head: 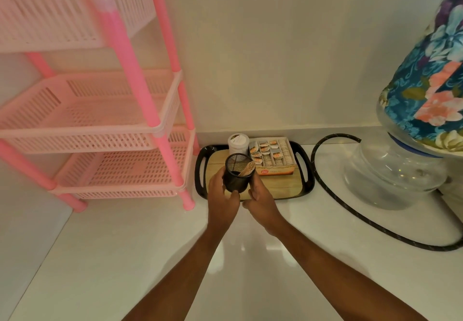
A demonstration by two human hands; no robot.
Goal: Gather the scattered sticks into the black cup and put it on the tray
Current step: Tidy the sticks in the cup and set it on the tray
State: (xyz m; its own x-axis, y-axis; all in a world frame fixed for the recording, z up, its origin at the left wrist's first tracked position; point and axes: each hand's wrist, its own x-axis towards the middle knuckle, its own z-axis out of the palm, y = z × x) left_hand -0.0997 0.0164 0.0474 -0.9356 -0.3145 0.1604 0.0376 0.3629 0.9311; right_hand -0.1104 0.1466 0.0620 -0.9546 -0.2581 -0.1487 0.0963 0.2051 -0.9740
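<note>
The black cylindrical wire-mesh cup, probably light and stiff, is being clasped low at nine and four o'clock by the fingers of the left hand and right hand.

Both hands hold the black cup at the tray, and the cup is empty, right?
Not quite. The black cup is not empty: wooden sticks lean inside it, as the head view shows. The rest is right: the left hand and the right hand hold it at the tray.
</note>
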